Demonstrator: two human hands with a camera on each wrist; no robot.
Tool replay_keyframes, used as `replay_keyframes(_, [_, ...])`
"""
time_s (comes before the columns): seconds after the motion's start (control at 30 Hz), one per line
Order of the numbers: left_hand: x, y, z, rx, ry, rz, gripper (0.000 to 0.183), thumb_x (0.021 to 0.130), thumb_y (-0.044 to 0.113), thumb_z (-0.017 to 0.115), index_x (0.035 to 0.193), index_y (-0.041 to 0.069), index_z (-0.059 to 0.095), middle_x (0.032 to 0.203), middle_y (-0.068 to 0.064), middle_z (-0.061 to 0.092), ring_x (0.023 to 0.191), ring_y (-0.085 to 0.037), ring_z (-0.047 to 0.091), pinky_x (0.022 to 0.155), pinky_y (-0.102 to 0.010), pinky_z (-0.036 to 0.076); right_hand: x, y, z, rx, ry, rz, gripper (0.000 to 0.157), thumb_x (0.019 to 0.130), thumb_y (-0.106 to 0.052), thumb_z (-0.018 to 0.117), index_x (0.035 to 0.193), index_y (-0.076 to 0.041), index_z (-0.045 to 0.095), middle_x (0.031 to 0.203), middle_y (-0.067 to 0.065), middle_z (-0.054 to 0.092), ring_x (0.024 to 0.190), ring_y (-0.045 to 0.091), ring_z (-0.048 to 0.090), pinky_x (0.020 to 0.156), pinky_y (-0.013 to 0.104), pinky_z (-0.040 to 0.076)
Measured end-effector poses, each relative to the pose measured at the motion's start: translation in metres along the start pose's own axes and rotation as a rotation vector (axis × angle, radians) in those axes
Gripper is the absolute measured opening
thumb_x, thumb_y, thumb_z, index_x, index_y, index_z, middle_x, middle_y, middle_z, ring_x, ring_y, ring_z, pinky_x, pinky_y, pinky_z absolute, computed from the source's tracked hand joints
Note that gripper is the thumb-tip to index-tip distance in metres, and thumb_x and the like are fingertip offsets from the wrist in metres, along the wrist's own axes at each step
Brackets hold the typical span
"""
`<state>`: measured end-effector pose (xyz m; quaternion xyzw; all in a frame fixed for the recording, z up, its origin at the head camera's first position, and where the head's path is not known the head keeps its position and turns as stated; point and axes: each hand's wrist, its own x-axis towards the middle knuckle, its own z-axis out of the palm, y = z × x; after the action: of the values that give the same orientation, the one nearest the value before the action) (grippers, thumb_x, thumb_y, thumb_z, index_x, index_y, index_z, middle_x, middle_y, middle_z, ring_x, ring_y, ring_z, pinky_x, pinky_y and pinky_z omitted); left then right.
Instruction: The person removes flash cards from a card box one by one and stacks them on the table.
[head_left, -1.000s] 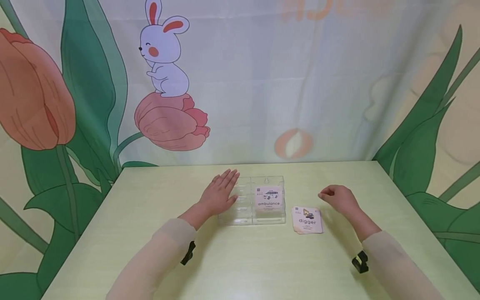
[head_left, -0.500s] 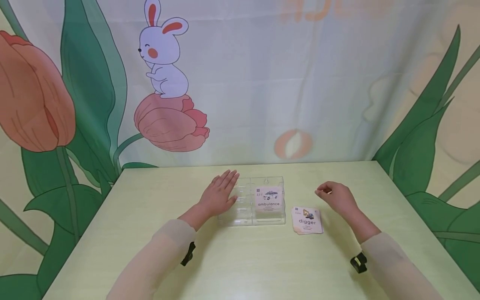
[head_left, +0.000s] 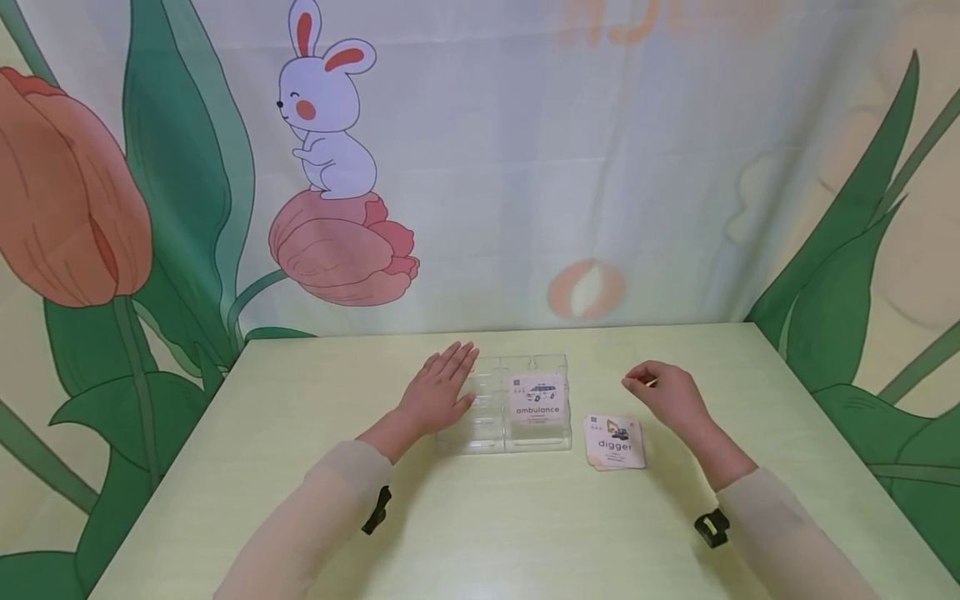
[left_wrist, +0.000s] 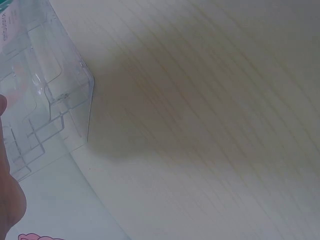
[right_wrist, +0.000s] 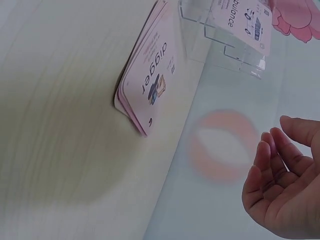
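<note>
My left hand (head_left: 437, 392) lies with straight fingers over the left side of a clear plastic tiered card rack (head_left: 504, 433). In the rack's right column stands a white card reading "ambulance" (head_left: 537, 398), with a vehicle picture above the word. To the right of the rack, a small stack of cards lies on the table, the top one a "digger" card (head_left: 615, 443). Above and right of that stack hovers my right hand (head_left: 666, 392), its fingers loosely bent. The right wrist view shows nothing between the right thumb and fingertips (right_wrist: 263, 145).
A pale wood-grain table (head_left: 525, 533) carries the rack and cards. Behind its far edge hangs a cloth backdrop (head_left: 487, 183) printed with tulips, leaves and a rabbit. A black strap (head_left: 712, 528) shows at the right wrist, another (head_left: 377, 510) at the left.
My right hand has drifted slightly left and away from me, toward the rack. My left hand, the rack and the cards have stayed in place.
</note>
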<state>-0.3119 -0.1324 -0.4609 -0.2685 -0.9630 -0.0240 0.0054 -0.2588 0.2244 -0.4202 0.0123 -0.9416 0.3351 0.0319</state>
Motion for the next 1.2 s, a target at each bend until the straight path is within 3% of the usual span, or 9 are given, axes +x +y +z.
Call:
replay_keyframes(0.47, [0.000, 0.000, 0.001, 0.005, 0.004, 0.007, 0.073, 0.107, 0.038, 0.045, 0.164, 0.004, 0.014, 0.174, -0.013, 0.014, 0.162, -0.033, 0.013, 0.133, -0.050, 0.017, -0.002, -0.013, 0.007, 0.012, 0.002, -0.019, 0.025, 0.101, -0.019, 0.063, 0.112, 0.002, 0.070, 0.107, 0.020, 0.075, 0.096, 0.031, 0.067, 0.077, 0.038, 0.055])
replay_keyframes(0.63, [0.000, 0.000, 0.001, -0.002, 0.004, 0.007, 0.073, 0.107, 0.037, 0.046, 0.164, 0.004, 0.014, 0.174, -0.014, 0.015, 0.162, -0.033, 0.014, 0.132, -0.051, 0.018, -0.002, -0.019, 0.012, 0.018, 0.007, -0.020, 0.024, 0.100, -0.019, 0.063, 0.113, 0.000, 0.071, 0.108, 0.019, 0.074, 0.094, 0.030, 0.066, 0.074, 0.033, 0.052])
replay_keyframes(0.8, [0.000, 0.000, 0.001, 0.003, -0.002, 0.009, 0.073, 0.108, 0.036, 0.046, 0.164, 0.004, 0.014, 0.174, -0.013, 0.015, 0.162, -0.033, 0.014, 0.132, -0.051, 0.018, -0.002, -0.024, 0.018, 0.037, 0.009, -0.033, 0.024, 0.100, -0.018, 0.063, 0.114, 0.000, 0.071, 0.106, 0.018, 0.073, 0.091, 0.027, 0.064, 0.070, 0.027, 0.048])
replay_keyframes(1.2, [-0.002, 0.000, -0.001, 0.003, 0.003, 0.014, 0.072, 0.108, 0.037, 0.045, 0.164, 0.004, 0.015, 0.174, -0.014, 0.016, 0.162, -0.033, 0.015, 0.133, -0.051, 0.018, 0.006, -0.031, 0.041, 0.095, -0.006, -0.057, 0.025, 0.099, -0.015, 0.066, 0.119, -0.001, 0.070, 0.108, 0.017, 0.072, 0.092, 0.026, 0.064, 0.068, 0.024, 0.048])
